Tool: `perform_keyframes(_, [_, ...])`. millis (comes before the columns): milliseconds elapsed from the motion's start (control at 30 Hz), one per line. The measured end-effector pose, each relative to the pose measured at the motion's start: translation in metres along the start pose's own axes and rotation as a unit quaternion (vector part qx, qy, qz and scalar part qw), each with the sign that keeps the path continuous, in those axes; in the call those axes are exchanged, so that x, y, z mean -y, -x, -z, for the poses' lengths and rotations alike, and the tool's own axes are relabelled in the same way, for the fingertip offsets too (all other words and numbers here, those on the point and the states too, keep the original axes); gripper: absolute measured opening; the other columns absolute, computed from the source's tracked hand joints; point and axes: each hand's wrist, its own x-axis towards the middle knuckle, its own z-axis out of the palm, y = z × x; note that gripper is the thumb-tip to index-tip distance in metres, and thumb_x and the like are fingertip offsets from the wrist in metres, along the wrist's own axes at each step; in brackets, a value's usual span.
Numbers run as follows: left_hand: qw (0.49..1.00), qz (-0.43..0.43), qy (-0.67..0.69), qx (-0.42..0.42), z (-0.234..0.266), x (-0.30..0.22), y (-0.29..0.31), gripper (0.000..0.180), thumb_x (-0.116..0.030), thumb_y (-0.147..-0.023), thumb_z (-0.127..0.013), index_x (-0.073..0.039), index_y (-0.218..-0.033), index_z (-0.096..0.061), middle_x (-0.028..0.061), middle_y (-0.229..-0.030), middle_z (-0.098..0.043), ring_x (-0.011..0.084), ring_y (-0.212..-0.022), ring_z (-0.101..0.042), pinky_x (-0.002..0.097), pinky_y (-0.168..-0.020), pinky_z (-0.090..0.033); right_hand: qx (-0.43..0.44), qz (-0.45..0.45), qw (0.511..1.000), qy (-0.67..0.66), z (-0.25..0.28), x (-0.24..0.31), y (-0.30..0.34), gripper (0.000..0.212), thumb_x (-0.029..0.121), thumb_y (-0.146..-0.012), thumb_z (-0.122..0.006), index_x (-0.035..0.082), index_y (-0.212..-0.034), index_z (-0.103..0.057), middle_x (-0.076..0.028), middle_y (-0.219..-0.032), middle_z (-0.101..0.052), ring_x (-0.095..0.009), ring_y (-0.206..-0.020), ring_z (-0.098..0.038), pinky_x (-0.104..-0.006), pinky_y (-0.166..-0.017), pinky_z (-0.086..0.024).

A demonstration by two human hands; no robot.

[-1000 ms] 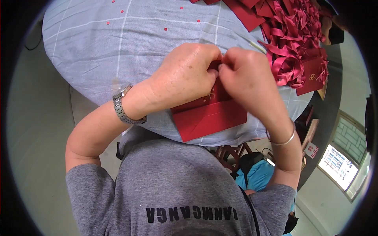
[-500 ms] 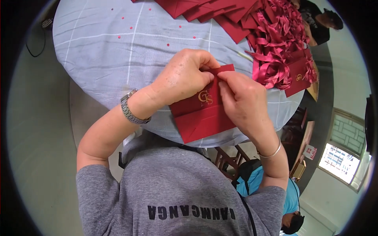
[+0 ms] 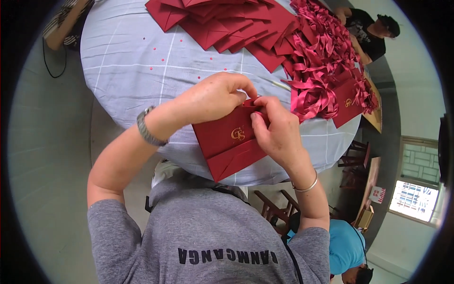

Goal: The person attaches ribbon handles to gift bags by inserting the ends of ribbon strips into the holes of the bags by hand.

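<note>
Centre of frame: dark-red flat paper bag with gold printed mark (image 3: 224, 137), lying on blue-grey, white-lined tablecloth (image 3: 132, 90), folded base toward lower edge of frame. At its upper edge: left hand (image 3: 213, 97) and right hand (image 3: 279, 130), fingertips just beside each other. Right: clamped on bag's top edge, thumb over printed face. Left: thumb and forefinger curled at same edge; grip on paper partly hidden, not possible to tell if closed on it.

Progress, as judged: top edge of this bag in work, apparently unfinished; ribbon through it not confirmed. Top of frame: overlapping spread of dark-red flat paper bags (image 3: 222, 23), without visible ribbon on the nearer ones, so probably not yet worked. Upper right: tangled heap of glossy crimson ribbon (image 3: 326, 61), with another gold-marked red bag (image 3: 347, 97) at its lower side, so likely the done pile; count not possible. Upper middle: small round red dots (image 3: 211, 58) scattered on cloth, perhaps punched-out bits
</note>
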Motion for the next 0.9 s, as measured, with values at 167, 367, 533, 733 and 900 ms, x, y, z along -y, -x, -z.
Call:
perform_keyframes(167, [0.990,0.059,0.054,0.115,0.008,-0.011,-0.011,0.017,-0.002,-0.086,-0.058,0.000,-0.101,-0.065,0.0030,-0.081,-0.066,0.0086,-0.076,-0.059,0.0259,-0.068,-0.049,-0.034,0.032,0.998,-0.036,0.002,-0.008,0.005,0.021,0.002,-0.083,-0.064,0.001,-0.102,-0.056,-0.013,-0.076,-0.064,-0.021,-0.067,-0.065,-0.0307,-0.061,-0.051])
perform_keyframes(367, [0.984,-0.154,-0.090,0.003,-0.002,0.000,-0.017,0.013,-0.001,-0.079,-0.066,-0.001,-0.092,-0.068,0.0047,-0.080,-0.068,0.0134,-0.073,-0.062,0.0274,-0.067,-0.050,-0.050,-0.008,0.994,-0.095,0.002,-0.008,0.005,0.022,0.003,-0.082,-0.066,0.001,-0.102,-0.056,-0.009,-0.074,-0.062,-0.015,-0.064,-0.059,-0.0280,-0.061,-0.048])
perform_keyframes(533, [0.973,-0.179,-0.142,0.017,-0.003,-0.001,-0.020,0.013,-0.001,-0.076,-0.067,-0.002,-0.090,-0.068,0.0111,-0.083,-0.069,0.0238,-0.075,-0.065,0.0323,-0.068,-0.051,-0.045,-0.016,0.991,-0.127,0.000,-0.013,0.008,0.023,0.003,-0.082,-0.066,0.001,-0.103,-0.056,-0.009,-0.074,-0.061,-0.016,-0.064,-0.059,-0.0289,-0.061,-0.049])
perform_keyframes(733, [0.962,-0.194,-0.192,0.004,0.001,0.006,-0.017,0.010,0.001,-0.077,-0.065,-0.001,-0.086,-0.067,0.0117,-0.081,-0.067,0.0272,-0.078,-0.065,0.0341,-0.069,-0.051,-0.156,0.044,0.985,0.060,0.000,0.007,0.022,0.034,0.008,-0.078,-0.070,0.003,-0.109,-0.058,-0.010,-0.093,-0.061,-0.025,-0.082,-0.060,-0.0359,-0.074,-0.047])
perform_keyframes(900, [0.941,-0.214,-0.261,0.022,0.010,0.016,-0.026,0.007,-0.002,-0.076,-0.065,-0.002,-0.083,-0.064,0.0108,-0.081,-0.064,0.0304,-0.077,-0.063,0.0367,-0.067,-0.050,-0.073,0.188,0.976,0.082,-0.036,-0.001,0.062,0.044,0.014,-0.072,-0.072,0.006,-0.113,-0.060,-0.011,-0.115,-0.056,-0.028,-0.103,-0.052,-0.0402,-0.084,-0.041])
